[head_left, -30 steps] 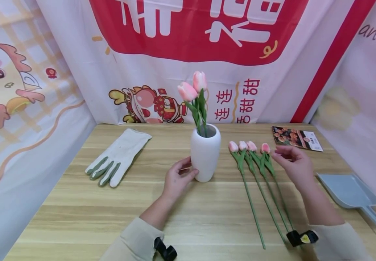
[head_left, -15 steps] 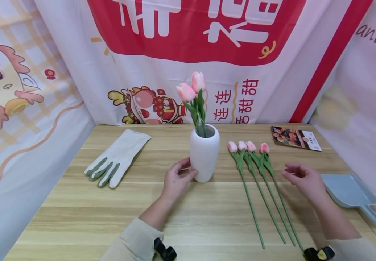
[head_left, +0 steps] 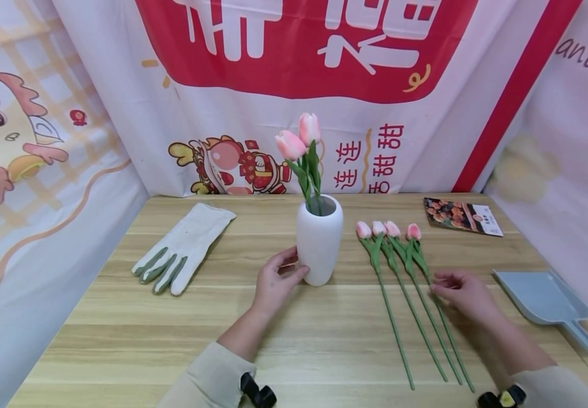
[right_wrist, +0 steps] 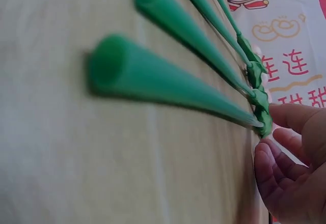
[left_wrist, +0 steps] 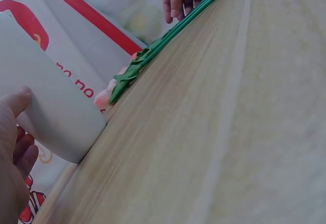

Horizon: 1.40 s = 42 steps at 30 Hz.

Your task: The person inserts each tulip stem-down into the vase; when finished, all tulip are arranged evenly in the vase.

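Note:
A white vase point(head_left: 319, 243) stands upright on the table, two pink tulips point(head_left: 299, 139) leaning in its mouth. My left hand point(head_left: 278, 280) holds the vase low on its left side, thumb in front and fingers behind; the left wrist view shows the thumb on the vase wall point(left_wrist: 56, 96). Several pink tulips point(head_left: 396, 266) lie side by side to the right, stems toward me. My right hand point(head_left: 464, 294) is beside the rightmost tulip's stem point(head_left: 441, 317), fingers loosely bent. In the right wrist view, thumb and fingers are apart, near the leaves point(right_wrist: 262, 114).
A white and green work glove point(head_left: 183, 249) lies at the left. A flower-printed packet point(head_left: 462, 216) is at the back right. The grey-blue dustpan point(head_left: 549, 297) lies right of my right hand. Printed cloth point(head_left: 294, 56) hangs behind the wooden table point(head_left: 120, 351).
My right hand has come away from the rightmost tulip's head, swung right and toward me, then returned left to the stem. The left hand and vase stay in place.

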Each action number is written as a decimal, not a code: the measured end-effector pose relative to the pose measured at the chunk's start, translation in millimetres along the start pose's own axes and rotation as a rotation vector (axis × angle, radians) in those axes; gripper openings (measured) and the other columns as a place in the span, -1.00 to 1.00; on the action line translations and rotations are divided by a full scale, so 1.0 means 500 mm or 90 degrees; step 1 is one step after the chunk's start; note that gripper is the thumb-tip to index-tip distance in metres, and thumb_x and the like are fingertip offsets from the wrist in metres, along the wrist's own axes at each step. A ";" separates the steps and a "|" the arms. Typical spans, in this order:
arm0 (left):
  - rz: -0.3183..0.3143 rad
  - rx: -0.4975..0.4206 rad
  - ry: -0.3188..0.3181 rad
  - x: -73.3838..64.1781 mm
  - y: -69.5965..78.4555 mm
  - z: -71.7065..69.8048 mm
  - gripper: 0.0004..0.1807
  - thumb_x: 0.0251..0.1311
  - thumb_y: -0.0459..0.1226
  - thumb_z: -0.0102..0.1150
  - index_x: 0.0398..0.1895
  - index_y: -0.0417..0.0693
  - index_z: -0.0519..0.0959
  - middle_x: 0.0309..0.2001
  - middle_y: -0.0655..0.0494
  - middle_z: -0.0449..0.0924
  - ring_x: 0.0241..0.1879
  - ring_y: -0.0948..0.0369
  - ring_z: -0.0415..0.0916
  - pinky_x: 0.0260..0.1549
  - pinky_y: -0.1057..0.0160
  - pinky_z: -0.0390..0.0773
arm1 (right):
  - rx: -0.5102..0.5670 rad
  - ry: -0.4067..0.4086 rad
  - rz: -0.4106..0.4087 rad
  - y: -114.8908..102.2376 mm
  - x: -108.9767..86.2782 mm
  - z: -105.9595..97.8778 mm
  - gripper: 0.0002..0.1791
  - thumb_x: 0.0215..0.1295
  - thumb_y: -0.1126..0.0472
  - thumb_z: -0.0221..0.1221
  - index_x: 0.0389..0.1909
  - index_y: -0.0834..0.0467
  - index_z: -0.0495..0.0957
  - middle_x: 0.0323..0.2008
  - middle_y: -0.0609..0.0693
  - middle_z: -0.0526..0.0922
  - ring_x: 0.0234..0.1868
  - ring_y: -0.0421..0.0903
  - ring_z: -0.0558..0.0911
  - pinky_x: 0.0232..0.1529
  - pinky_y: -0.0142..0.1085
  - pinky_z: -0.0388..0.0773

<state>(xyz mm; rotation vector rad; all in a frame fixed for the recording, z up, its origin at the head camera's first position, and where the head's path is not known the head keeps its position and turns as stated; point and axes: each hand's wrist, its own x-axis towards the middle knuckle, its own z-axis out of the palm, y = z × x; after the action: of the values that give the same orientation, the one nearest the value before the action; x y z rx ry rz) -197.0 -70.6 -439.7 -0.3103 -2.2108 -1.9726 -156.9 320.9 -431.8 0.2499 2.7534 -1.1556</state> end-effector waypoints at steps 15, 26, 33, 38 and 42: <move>-0.011 -0.016 -0.003 -0.001 0.001 0.001 -0.47 0.06 -0.37 0.42 0.16 -0.24 0.54 0.13 -0.18 0.58 0.11 -0.09 0.54 0.17 -0.04 0.58 | -0.043 -0.022 0.042 -0.007 0.010 0.010 -0.36 0.26 -0.07 0.26 0.17 0.33 0.46 -0.21 0.10 0.62 -0.25 -0.04 0.52 -0.38 -0.33 0.49; -0.005 0.000 0.001 0.001 -0.002 0.001 -0.48 0.05 -0.35 0.43 0.14 -0.21 0.56 0.11 -0.14 0.60 0.08 -0.07 0.56 0.14 -0.02 0.61 | -0.002 -0.024 0.075 -0.007 0.013 0.007 -0.41 0.29 0.03 0.24 0.19 0.35 0.44 -0.23 0.12 0.62 -0.34 -0.08 0.55 -0.41 -0.30 0.60; -0.007 0.000 0.001 0.001 -0.006 0.001 -0.48 0.06 -0.33 0.43 0.14 -0.19 0.57 0.11 -0.14 0.60 0.09 -0.07 0.56 0.15 -0.03 0.60 | 0.027 -0.010 0.076 -0.002 0.012 0.003 -0.42 0.28 0.05 0.23 0.20 0.36 0.45 -0.09 0.23 0.62 -0.31 -0.11 0.56 -0.37 -0.32 0.62; -0.003 -0.001 0.002 0.001 -0.005 0.001 -0.48 0.06 -0.34 0.43 0.14 -0.20 0.56 0.10 -0.14 0.60 0.08 -0.07 0.56 0.15 -0.03 0.60 | 0.063 -0.004 0.092 0.002 0.013 -0.004 -0.41 0.27 0.06 0.23 0.20 0.36 0.45 -0.22 0.06 0.63 -0.34 -0.17 0.52 -0.40 -0.35 0.59; -0.001 0.001 0.003 0.001 -0.004 0.001 -0.48 0.07 -0.34 0.42 0.15 -0.20 0.56 0.10 -0.14 0.60 0.08 -0.06 0.56 0.14 -0.03 0.60 | 0.101 -0.002 0.110 0.004 0.013 -0.011 -0.39 0.29 0.05 0.22 0.24 0.36 0.42 -0.37 -0.15 0.57 -0.39 -0.22 0.48 -0.42 -0.37 0.53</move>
<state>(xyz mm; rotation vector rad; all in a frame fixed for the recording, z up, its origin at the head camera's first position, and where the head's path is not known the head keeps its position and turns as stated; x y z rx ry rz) -198.1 -70.5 -441.4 -0.3036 -2.2103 -1.9712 -163.3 326.9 -430.4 0.4936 2.5793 -1.3259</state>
